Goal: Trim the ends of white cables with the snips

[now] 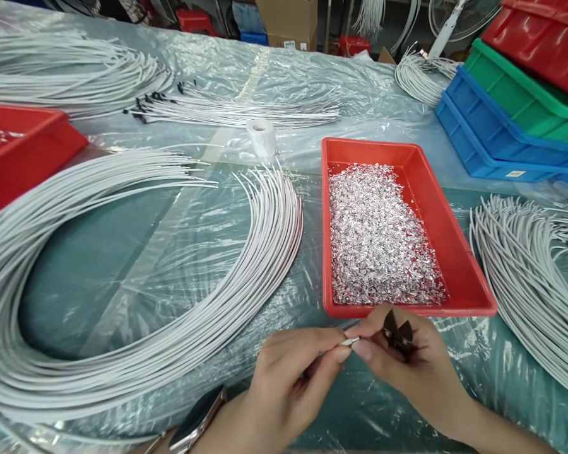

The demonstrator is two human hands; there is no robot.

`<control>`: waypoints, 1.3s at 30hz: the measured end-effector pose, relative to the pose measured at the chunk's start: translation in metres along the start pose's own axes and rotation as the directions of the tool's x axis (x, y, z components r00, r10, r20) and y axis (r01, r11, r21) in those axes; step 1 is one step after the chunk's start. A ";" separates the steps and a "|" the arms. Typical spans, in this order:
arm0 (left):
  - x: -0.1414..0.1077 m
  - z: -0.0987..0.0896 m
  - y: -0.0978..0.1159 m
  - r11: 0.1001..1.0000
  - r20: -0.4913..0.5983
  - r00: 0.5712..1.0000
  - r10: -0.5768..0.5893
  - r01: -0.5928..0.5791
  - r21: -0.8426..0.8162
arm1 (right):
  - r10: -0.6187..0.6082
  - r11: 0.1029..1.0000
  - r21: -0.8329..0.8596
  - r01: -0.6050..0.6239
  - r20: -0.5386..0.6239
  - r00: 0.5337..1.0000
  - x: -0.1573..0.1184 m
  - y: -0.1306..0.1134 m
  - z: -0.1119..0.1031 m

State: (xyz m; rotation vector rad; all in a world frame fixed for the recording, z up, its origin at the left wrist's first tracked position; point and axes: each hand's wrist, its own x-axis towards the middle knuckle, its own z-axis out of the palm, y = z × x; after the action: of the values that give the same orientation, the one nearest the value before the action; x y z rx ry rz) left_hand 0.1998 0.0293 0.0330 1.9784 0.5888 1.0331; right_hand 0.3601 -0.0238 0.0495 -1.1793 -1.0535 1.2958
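Just in front of the red tray, my two hands meet at the end of a white cable. My left hand pinches the cable between thumb and forefinger close to its end. The thumb and forefinger of my right hand are closed at the cable's tip. Dark pointed jaws of a pair of pliers stick up out of the right hand, slightly apart; the handles are hidden in the palm. Beyond the hands, the red tray holds a heap of small shiny metal pieces.
A large coil of white cables lies left, another cable bundle right. Stacked blue crates, a green crate and a red crate stand back right. A white roll sits mid-table; another red tray is left.
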 end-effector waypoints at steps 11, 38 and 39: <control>0.002 0.001 0.000 0.997 0.047 0.997 -0.059 0.061 -0.044 | 0.198 0.965 0.153 -0.215 0.119 0.973 0.000 0.002 -0.013; -0.003 0.002 -0.004 0.977 0.132 0.976 -0.173 0.188 -0.106 | 0.262 0.911 0.267 -0.313 0.211 0.942 0.011 0.005 -0.020; -0.003 0.002 -0.004 0.974 0.141 0.972 -0.186 0.201 -0.103 | 0.263 0.915 0.256 -0.312 0.208 0.942 0.010 0.005 -0.020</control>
State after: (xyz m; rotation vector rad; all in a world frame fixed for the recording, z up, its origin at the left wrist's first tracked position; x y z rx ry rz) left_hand 0.2000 0.0284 0.0277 1.8294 0.6220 0.7939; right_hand 0.3800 -0.0145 0.0415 -1.0416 -0.7921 1.7438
